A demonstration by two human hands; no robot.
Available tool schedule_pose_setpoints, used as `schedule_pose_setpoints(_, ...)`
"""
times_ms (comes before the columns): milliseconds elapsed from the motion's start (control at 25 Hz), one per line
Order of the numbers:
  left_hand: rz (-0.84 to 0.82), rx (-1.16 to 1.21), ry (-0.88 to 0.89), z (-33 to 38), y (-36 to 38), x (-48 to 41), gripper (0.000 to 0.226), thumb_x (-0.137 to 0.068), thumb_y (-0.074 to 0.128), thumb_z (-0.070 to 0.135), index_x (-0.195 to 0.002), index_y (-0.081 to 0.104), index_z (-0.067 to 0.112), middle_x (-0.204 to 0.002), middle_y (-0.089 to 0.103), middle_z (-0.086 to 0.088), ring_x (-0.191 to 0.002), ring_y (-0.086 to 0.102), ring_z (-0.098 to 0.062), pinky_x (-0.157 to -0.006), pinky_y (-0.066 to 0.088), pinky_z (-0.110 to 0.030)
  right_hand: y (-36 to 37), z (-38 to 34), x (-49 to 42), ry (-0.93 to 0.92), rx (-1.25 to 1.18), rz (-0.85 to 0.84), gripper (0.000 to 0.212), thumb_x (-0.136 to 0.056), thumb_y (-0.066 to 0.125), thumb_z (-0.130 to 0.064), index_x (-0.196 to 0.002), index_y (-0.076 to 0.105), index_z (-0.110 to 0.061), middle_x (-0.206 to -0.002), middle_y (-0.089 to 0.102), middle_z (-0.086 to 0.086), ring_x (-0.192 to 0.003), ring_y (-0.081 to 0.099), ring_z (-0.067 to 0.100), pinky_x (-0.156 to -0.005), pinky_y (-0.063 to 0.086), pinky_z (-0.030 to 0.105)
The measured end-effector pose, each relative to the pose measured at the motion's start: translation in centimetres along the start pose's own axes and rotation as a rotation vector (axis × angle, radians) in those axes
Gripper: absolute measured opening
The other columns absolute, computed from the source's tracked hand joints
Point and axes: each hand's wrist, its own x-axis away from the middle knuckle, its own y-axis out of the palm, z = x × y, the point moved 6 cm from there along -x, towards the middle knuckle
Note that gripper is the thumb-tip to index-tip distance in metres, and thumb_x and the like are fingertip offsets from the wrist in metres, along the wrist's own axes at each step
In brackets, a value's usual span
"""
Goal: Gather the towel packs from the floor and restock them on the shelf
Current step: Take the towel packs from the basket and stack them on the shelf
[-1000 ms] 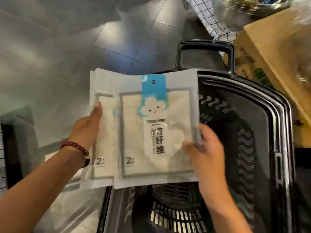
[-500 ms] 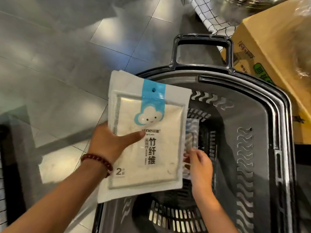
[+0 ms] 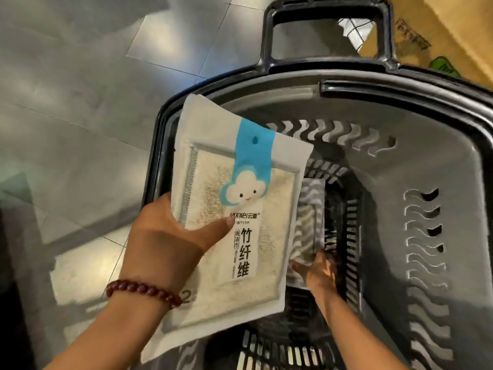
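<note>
Head view. Grey tiled floor [image 3: 80, 76] lay under everything. A black basket [image 3: 400, 108] stood on it, handle at the far edge, with a cardboard box [image 3: 440, 28] past its far right corner.

Gathering step in hand: packs were going into the basket, and no shelf was in view.

- First towel pack [image 3: 253, 263] was up in the air over the basket's left rim. The left hand [image 3: 170, 236] gripped its left edge, thumb pressed across the front, fingers hidden behind.
- Second towel pack [image 3: 309, 222] was low inside the basket, whether resting on the bottom I could not tell. The right hand [image 3: 320, 273] pinched its lower edge, finger detail blurred.
- Beaded bracelet [image 3: 141, 289] on the left wrist.

Next, by my reading: let the second pack go flat, then lower the first onto it.

Against half a second earlier, the right hand and its pack had sunk deeper. The left grip was unchanged.
</note>
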Motion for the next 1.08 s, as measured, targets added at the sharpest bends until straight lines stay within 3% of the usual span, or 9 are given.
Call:
schedule_pose_setpoints(120,0.017,0.047,0.001,-0.1,-0.2,-0.1,0.027,-0.06,0.084,0.02,-0.071,0.061,0.028,-0.052,0.057,0.037,-0.055,0.056,0.02,-0.044,0.037,0.002,-0.3,-0.3,0.0,-0.036,0.077,0.125,0.056,-0.077,0.074,-0.032,-0.119,0.053,-0.002,-0.125,0.051,0.018,-0.116,0.048,0.031,-0.083,0.039,0.029)
schedule_pose_setpoints(280,0.023,0.066,0.015,0.3,-0.3,0.1,0.028,-0.061,0.084,0.019,-0.068,0.058,0.029,-0.048,0.054,0.037,-0.053,0.054,0.022,-0.043,0.036,0.002,-0.3,-1.1,0.4,-0.017,-0.019,0.119,0.058,-0.081,0.07,-0.024,-0.13,0.045,-0.005,-0.125,0.054,0.02,-0.116,0.051,0.033,-0.092,0.042,0.036)
schedule_pose_setpoints(440,0.032,0.1,0.003,0.0,-0.4,-0.1,0.027,-0.061,0.084,0.019,-0.069,0.06,0.028,-0.051,0.058,0.035,-0.054,0.057,0.018,-0.044,0.039,0.0,-1.2,-2.0,0.4,-0.054,-0.003,0.095,0.044,-0.084,0.067,-0.024,-0.121,0.054,-0.003,-0.116,0.062,0.018,-0.106,0.058,0.034,-0.087,0.05,0.038)
schedule_pose_setpoints(560,0.034,0.105,-0.008,-0.2,-0.4,0.0,0.028,-0.06,0.084,0.018,-0.072,0.061,0.027,-0.051,0.058,0.034,-0.054,0.058,0.017,-0.043,0.04,-0.001,-1.9,-2.0,0.2,-0.067,-0.066,0.094,0.039,-0.082,0.07,-0.021,-0.116,0.058,-0.005,-0.106,0.067,0.012,-0.087,0.062,0.025,-0.067,0.053,0.032)
schedule_pose_setpoints(680,0.034,0.083,-0.02,-0.2,-0.4,-0.2,0.028,-0.06,0.085,0.021,-0.071,0.06,0.028,-0.049,0.057,0.034,-0.053,0.057,0.017,-0.043,0.04,-0.001,-2.9,-1.9,0.8,-0.111,-0.118,0.134,0.003,-0.089,0.059,-0.008,-0.087,0.06,-0.01,-0.079,0.056,0.004,-0.073,0.055,0.018,-0.058,0.041,0.025)
schedule_pose_setpoints(760,0.027,0.073,-0.022,-0.2,-0.4,-0.2,0.028,-0.061,0.084,0.021,-0.071,0.058,0.029,-0.048,0.056,0.035,-0.053,0.056,0.018,-0.042,0.04,-0.001,-2.8,-1.9,1.2,-0.145,-0.065,0.176,0.015,-0.088,0.057,-0.008,-0.075,0.056,-0.014,-0.075,0.053,0.004,-0.073,0.053,0.019,-0.065,0.043,0.03)
schedule_pose_setpoints(880,0.028,0.049,-0.014,-0.2,-0.4,-0.3,0.028,-0.062,0.083,0.022,-0.07,0.058,0.029,-0.048,0.055,0.036,-0.052,0.057,0.017,-0.041,0.04,-0.003,-3.0,-2.4,2.4,-0.242,0.052,0.229,0.02,-0.085,0.061,-0.007,-0.069,0.057,-0.017,-0.068,0.057,0.001,-0.065,0.054,0.017,-0.054,0.04,0.023)
schedule_pose_setpoints(960,0.04,0.039,-0.016,-0.4,-0.4,-0.3,0.027,-0.062,0.083,0.024,-0.07,0.059,0.029,-0.05,0.058,0.033,-0.053,0.059,0.014,-0.043,0.041,-0.005,-3.3,-2.1,3.1,-0.267,0.077,0.28,0.018,-0.086,0.057,-0.006,-0.07,0.057,-0.016,-0.065,0.054,-0.001,-0.06,0.049,0.013,-0.048,0.032,0.022)
schedule_pose_setpoints(1080,0.069,0.061,-0.018,-0.3,-0.5,-0.2,0.026,-0.062,0.084,0.022,-0.073,0.06,0.028,-0.061,0.064,0.019,-0.06,0.062,0.003,-0.052,0.043,-0.014,-3.2,-2.0,3.6,-0.294,-0.08,0.223,0.016,-0.088,0.053,-0.005,-0.078,0.052,-0.017,-0.069,0.055,0.0,-0.065,0.052,0.015,-0.054,0.036,0.025)
